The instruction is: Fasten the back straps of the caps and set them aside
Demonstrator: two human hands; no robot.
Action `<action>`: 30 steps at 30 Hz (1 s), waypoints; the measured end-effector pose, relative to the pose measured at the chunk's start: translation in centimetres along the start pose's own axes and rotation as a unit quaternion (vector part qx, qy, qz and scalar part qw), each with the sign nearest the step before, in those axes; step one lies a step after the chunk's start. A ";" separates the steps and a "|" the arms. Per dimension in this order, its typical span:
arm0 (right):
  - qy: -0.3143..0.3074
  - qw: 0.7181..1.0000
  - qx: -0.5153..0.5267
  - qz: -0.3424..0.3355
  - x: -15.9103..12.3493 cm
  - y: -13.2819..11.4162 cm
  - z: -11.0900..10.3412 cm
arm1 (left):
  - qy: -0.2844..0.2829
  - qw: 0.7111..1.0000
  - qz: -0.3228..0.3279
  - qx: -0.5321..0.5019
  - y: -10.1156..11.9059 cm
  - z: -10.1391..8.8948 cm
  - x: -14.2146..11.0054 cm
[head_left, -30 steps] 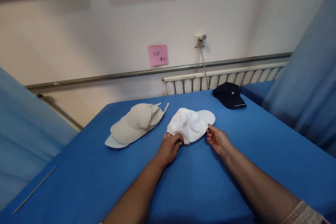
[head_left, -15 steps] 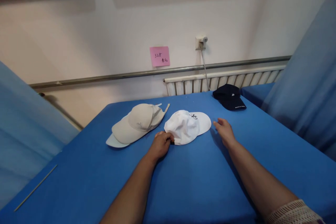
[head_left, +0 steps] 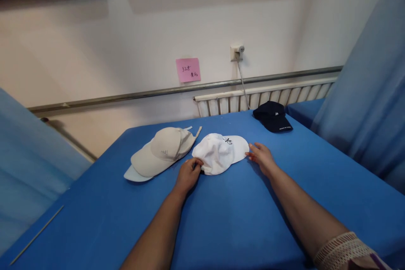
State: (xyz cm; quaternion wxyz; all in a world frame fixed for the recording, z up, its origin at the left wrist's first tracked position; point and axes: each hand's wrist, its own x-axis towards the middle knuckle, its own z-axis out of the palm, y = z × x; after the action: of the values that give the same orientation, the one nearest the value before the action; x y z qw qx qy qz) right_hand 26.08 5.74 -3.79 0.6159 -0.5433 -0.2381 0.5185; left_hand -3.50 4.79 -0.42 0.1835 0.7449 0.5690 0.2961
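A white baseball cap (head_left: 215,154) with black lettering lies on the blue-covered table, brim pointing right. At the rear edge of its crown, by the dark strap, the fingers of my left hand (head_left: 189,173) are closed on the cap. My right hand (head_left: 261,158) is at the brim's tip, fingers spread and not closed round it; the fingertips look to be at the edge, perhaps touching. Left of the white cap, a beige cap (head_left: 166,145) rests on top of a pale blue cap (head_left: 136,175), of which mainly the brim shows.
A black cap (head_left: 271,114) lies at the table's far right corner. Behind the table (head_left: 234,219) are a radiator (head_left: 223,105), a metal rail (head_left: 145,93) and a plugged-in socket (head_left: 236,53). Blue curtains (head_left: 357,71) hang at both sides. A thin stick (head_left: 37,235) lies at the left edge.
My right hand has moved left to the tip of the white cap's brim. My left hand stays at the cap's rear. The whole view has shifted slightly.
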 end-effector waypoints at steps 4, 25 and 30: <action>-0.067 0.998 0.008 0.015 -0.1 -0.1 0.0 | 0.018 0.999 -0.019 -0.021 0.3 -0.1 0.0; -0.203 0.893 -0.401 0.000 -2.7 -0.1 -1.3 | 0.223 0.971 0.085 0.012 2.0 -1.4 -0.4; -0.257 0.900 -0.350 0.046 -3.4 0.3 -1.0 | 0.231 0.971 0.064 -0.005 1.7 -0.9 -0.2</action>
State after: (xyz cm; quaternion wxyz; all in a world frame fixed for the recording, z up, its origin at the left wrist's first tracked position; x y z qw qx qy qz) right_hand 25.63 2.26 -3.45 0.2789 -0.5822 -0.5289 0.5509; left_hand -2.82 4.07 1.24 0.0312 0.6905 0.5456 0.4739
